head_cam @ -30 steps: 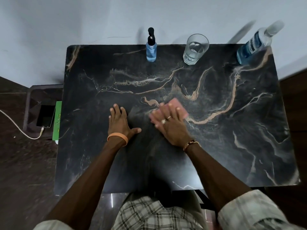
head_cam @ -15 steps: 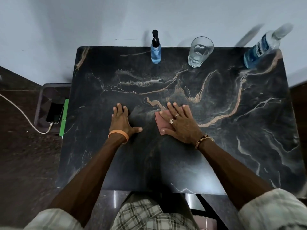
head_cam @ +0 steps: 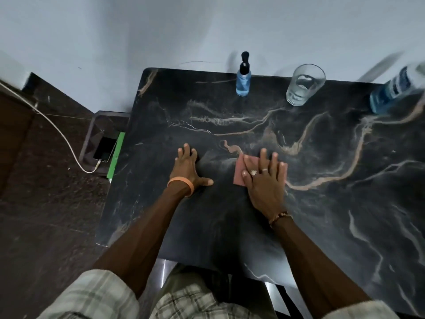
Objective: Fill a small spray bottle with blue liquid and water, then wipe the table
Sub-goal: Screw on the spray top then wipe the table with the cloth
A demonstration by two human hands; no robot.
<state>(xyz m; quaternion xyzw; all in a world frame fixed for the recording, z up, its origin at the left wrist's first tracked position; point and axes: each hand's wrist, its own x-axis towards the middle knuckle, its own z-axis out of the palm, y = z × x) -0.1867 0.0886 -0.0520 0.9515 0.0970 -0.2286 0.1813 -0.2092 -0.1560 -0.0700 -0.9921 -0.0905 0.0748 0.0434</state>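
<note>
A pink cloth (head_cam: 239,172) lies flat on the black marble table (head_cam: 333,203) near its middle. My right hand (head_cam: 264,180) presses down on the cloth with the fingers spread over it. My left hand (head_cam: 187,170) rests flat on the bare table to the left of the cloth, fingers apart, holding nothing. A small spray bottle (head_cam: 243,78) with a black nozzle and blue liquid inside stands upright at the table's far edge.
A clear glass (head_cam: 303,85) with a little water stands at the back, right of the spray bottle. A large bottle of blue liquid (head_cam: 393,88) stands at the far right corner. Left of the table, a phone (head_cam: 104,149) on a cable lies on a low stand.
My right hand slid the pink cloth to the right and back over the table's middle. My left hand stayed flat in place. The camera view shifted left.
</note>
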